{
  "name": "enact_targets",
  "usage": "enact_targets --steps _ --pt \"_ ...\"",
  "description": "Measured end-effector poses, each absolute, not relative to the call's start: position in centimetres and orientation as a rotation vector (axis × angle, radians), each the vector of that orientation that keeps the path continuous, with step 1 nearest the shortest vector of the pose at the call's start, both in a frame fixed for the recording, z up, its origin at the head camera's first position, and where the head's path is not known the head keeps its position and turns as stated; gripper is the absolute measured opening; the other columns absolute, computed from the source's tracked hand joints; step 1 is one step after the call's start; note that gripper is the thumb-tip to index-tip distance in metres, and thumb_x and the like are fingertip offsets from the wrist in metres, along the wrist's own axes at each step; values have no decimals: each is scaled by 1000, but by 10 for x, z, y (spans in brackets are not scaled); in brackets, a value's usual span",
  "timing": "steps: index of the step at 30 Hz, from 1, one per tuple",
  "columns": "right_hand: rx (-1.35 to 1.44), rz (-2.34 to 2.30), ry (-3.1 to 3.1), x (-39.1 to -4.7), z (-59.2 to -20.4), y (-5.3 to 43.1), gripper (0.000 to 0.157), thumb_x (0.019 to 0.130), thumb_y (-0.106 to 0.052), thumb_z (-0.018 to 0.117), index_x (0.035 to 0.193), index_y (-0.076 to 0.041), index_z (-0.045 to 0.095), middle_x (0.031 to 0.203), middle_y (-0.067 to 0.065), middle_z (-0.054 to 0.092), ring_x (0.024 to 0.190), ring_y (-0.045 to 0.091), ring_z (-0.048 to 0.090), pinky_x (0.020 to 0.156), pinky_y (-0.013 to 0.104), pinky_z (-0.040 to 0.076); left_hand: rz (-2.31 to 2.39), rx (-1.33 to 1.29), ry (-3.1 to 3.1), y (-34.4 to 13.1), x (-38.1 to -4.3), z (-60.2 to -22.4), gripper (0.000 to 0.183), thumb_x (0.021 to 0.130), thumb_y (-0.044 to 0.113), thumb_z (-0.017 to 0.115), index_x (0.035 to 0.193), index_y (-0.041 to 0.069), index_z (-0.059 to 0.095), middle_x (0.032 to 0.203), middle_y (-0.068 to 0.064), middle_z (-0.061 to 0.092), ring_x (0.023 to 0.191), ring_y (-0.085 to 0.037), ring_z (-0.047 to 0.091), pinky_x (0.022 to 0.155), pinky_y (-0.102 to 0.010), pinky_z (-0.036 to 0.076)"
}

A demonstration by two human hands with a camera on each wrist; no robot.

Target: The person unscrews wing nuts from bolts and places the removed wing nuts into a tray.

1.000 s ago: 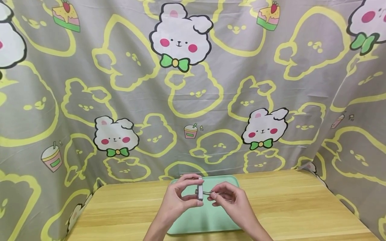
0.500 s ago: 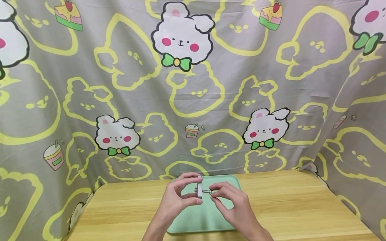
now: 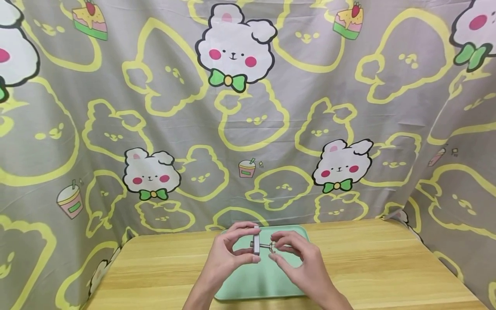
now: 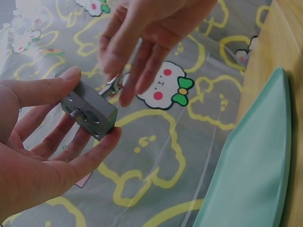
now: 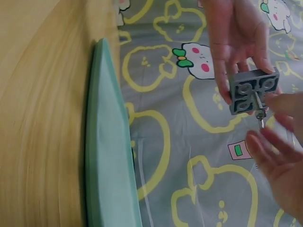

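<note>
My left hand (image 3: 226, 249) holds a small grey rectangular block (image 3: 256, 242) between thumb and fingertips, standing on edge above the tray. Several round recesses show on the block's face (image 5: 255, 77) in the right wrist view. A threaded bolt (image 3: 265, 246) passes through its middle, its round head visible on the left side. On the bolt's right end sits a small shiny metal piece, apparently a wing nut (image 3: 272, 247). My right hand (image 3: 304, 258) is beside it, thumb and fingers spread to either side; they look slightly apart from the metal, though blur hides any light contact.
Under the hands a mint-green tray (image 3: 267, 284) lies on a wooden table (image 3: 372, 262). A grey curtain (image 3: 232, 181) with cartoon rabbits surrounds the back and sides of the table.
My right thumb and fingers have come off the bolt's end and spread apart, leaving the shiny piece in view. My left hand and the block have stayed nearly still.
</note>
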State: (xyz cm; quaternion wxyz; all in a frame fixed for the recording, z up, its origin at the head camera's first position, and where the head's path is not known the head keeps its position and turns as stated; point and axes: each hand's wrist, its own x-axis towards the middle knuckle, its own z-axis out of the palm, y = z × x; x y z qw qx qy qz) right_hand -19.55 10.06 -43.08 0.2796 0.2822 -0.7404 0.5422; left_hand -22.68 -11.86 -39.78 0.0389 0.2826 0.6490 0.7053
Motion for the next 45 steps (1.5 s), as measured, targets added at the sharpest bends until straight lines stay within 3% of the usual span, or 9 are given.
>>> enact_targets --steps 3,6,10,14,18,32,39,42,45 --pt "525 1785 -2046 -194 -426 101 18 91 -7 79 107 -7 72 106 8 72 92 21 74 76 35 65 2163 876 1987 -118 -227 -398 52 76 -6 87 125 -1 71 142 -24 51 124 -26 58 93 -46 60" --pt "365 2013 -2097 -194 -424 103 25 94 -12 76 115 1 71 101 15 74 85 23 76 73 37 66 2157 904 1991 -116 -226 -398 50 76 -7 87 124 -1 71 140 -25 51 123 -27 58 93 -46 61" --pt "370 2173 -2145 -196 -424 106 35 96 -12 74 122 9 66 100 22 74 85 26 76 75 39 65 2135 896 1995 -114 -225 -399 49 76 -5 87 122 1 73 138 -23 53 124 -26 57 92 -46 61" --pt "429 2213 -2136 -197 -426 108 33 96 -9 73 121 11 64 101 24 73 85 25 76 75 40 65 2121 856 2000 -113 -225 -399 49 75 -3 88 122 4 74 139 -21 54 127 -24 55 93 -45 61" --pt "493 2127 -2126 -196 -426 106 25 97 -7 72 115 9 66 102 27 72 86 25 76 75 40 65 2130 836 1993 -114 -225 -399 50 75 -4 89 122 4 74 141 -21 53 126 -24 56 93 -44 61" --pt "664 1833 -2035 -195 -431 103 5 94 -6 74 98 -6 72 110 13 72 98 22 74 84 35 64 2156 884 1973 -117 -226 -398 52 77 -5 86 126 -6 68 141 -24 51 126 -27 56 94 -46 60" --pt "950 1145 -1871 -203 -437 104 33 81 11 81 96 -17 71 112 4 71 98 22 72 86 22 61 2169 881 1951 -119 -227 -398 51 77 -4 87 126 0 71 141 -23 52 125 -28 58 93 -48 60" --pt "989 974 -1813 -206 -439 104 14 92 -2 76 96 -14 71 116 3 70 97 22 71 89 19 58 2172 851 1950 -119 -227 -397 52 76 -5 87 125 2 72 141 -19 53 125 -27 58 94 -48 60" --pt "993 961 -1811 -206 -439 104 12 93 -4 75 96 -14 70 117 3 69 99 21 71 90 18 57 2174 862 1953 -119 -227 -398 52 76 -6 87 125 1 71 141 -20 52 125 -27 58 94 -48 60"
